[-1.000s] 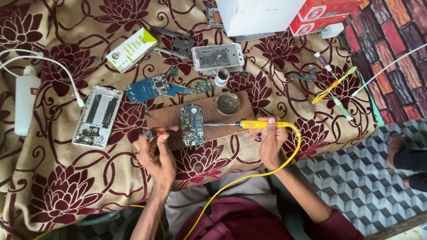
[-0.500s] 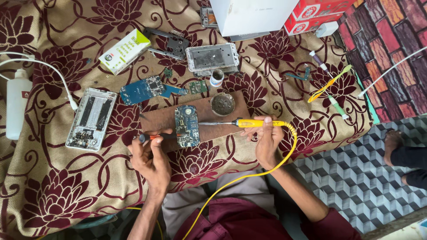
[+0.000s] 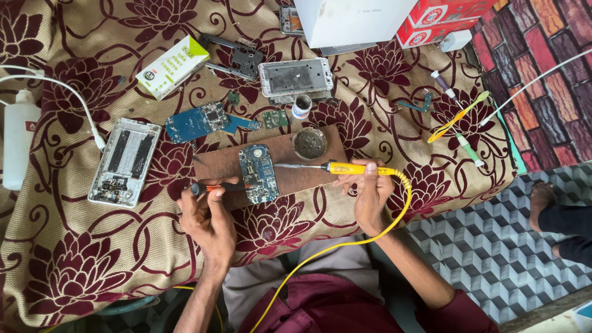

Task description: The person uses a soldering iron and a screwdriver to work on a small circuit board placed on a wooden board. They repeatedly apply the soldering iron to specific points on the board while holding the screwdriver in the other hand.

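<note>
A green-and-white rectangular carton (image 3: 172, 66) lies tilted at the upper left of the floral cloth (image 3: 74, 259), a white box (image 3: 351, 21) stands at the top edge with a red-and-white carton (image 3: 441, 21) touching its right side, and a white bottle (image 3: 18, 145) lies at the far left. The small blue circuit board (image 3: 258, 173), densely populated and oblong, rests upright on the brown wooden board (image 3: 290, 166), just beside a round tin (image 3: 309, 143). The left hand (image 3: 206, 216) pinches an orange-handled tool (image 3: 216, 187) touching the circuit board's left edge, while the right hand (image 3: 370, 194) is closed around the yellow soldering iron (image 3: 336, 167), whose tip lies at the circuit board's right edge.
</note>
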